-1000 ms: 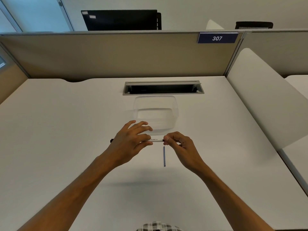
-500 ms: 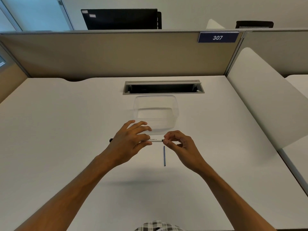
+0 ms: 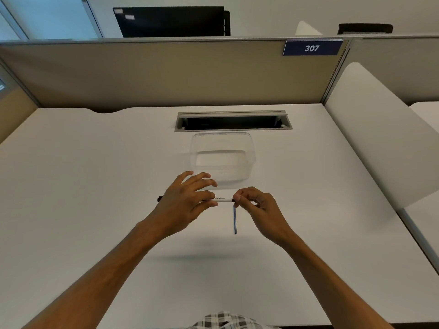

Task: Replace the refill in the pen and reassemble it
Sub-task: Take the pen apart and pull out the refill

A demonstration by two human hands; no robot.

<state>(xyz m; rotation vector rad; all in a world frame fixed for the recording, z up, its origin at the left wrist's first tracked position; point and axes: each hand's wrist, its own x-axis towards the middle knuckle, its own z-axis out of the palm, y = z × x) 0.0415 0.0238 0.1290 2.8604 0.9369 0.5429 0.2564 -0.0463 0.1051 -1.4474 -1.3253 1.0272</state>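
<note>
Above the desk's (image 3: 95,210) middle, the left hand (image 3: 183,200) pinches the white pen (image 3: 219,199) with its other fingers spread, while the right hand's (image 3: 259,205) curled fingers (image 3: 237,198) pinch its end, above the blue refill (image 3: 235,220) lying flat.

Pen (image 3: 222,199) level between both hands, refill (image 3: 235,220) on desk (image 3: 83,186) below, container (image 3: 222,157) behind

The pen (image 3: 222,199) has a white barrel with dark lettering and a black tip at each end. The refill (image 3: 235,220) lying on the desk is blue. The desk (image 3: 95,176) is white, the box (image 3: 222,157) on it clear. The partition (image 3: 154,74) is beige, with a navy sign (image 3: 312,47) bearing white numerals. The monitor (image 3: 171,21) is black. The shirt (image 3: 228,322) is checked black and white.
</note>
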